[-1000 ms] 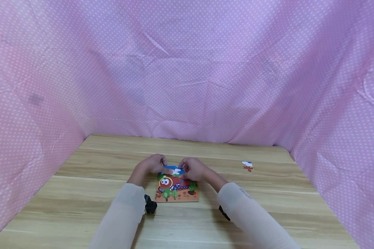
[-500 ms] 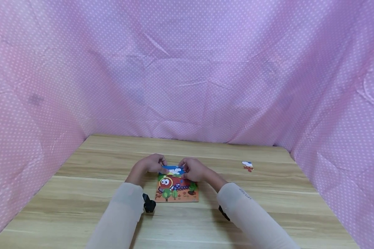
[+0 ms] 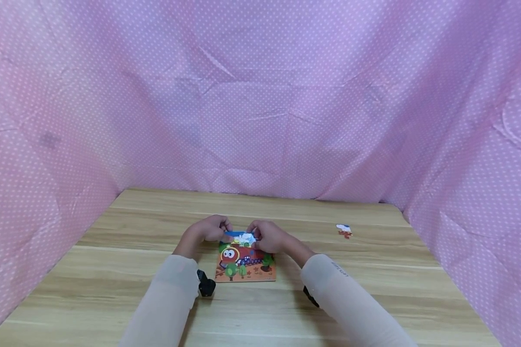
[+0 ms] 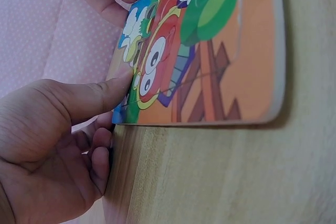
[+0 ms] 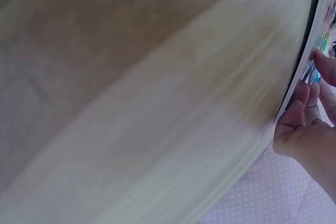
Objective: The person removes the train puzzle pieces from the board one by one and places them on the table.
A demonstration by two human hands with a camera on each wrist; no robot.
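Note:
A square picture puzzle (image 3: 247, 275) with a red, big-eyed train lies on the table. Along its top edge, a white cloud puzzle piece (image 3: 245, 239) sits tilted; bare brown backing shows under it in the left wrist view. My left hand (image 3: 210, 228) grips the puzzle's upper left corner, thumb (image 4: 113, 90) on the picture and fingers curled beside the edge. From the upper right, my right hand (image 3: 269, 236) pinches at the cloud piece, its thumb over the picture. The right fingertips partly hide that side of the piece.
Another loose puzzle piece (image 3: 344, 231), white, blue and red-brown, lies farther right on the wooden table (image 3: 113, 270). A pink dotted cloth (image 3: 260, 120) hangs behind the table and at both sides.
The cloud piece has tilted and looks whiter, with more yellow showing at its left. My left thumb has drawn back slightly to the left; the right hand has barely moved.

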